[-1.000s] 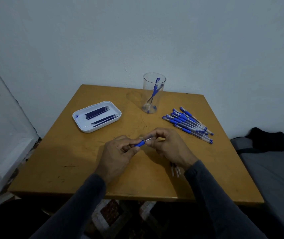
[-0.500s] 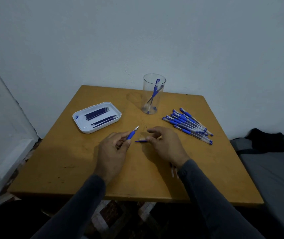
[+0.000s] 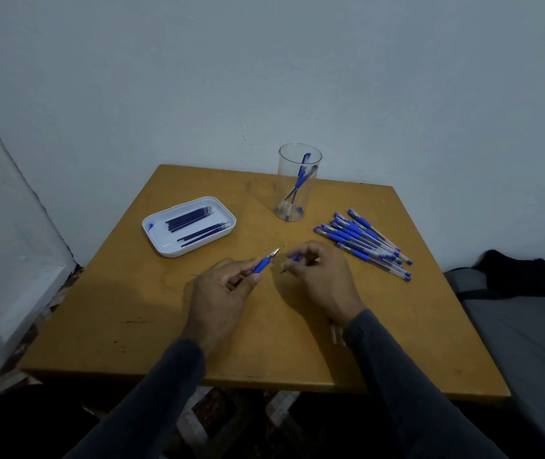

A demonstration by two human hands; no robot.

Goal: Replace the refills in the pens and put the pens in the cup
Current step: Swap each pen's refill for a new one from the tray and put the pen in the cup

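Broadly, a wooden table (image 3: 132,309) fills the middle of the view and serves as the landmark. At its far edge stands a clear cup (image 3: 298,183) with finished pens leaning inside. Towards the table's far left lies a white tray (image 3: 162,241) holding dark refills (image 3: 195,221) in two bunches. Towards the table's far right, just beside the cup, lies a heap of blue-gripped pens (image 3: 364,241). No brand, label or writing can be read on any of these.

Over the table's centre, the left hand (image 3: 221,298) has its fingers curled round a pen front section (image 3: 265,261), blue grip and silver tip pointing towards the cup. Close by but apart, the right hand (image 3: 322,281) pinches a small blue piece (image 3: 296,257) in curled fingertips; a thin dark point shows below them, too small to identify. Near the table's front right, beside the right sleeve, lie a few clear tubes (image 3: 335,334), partly hidden.
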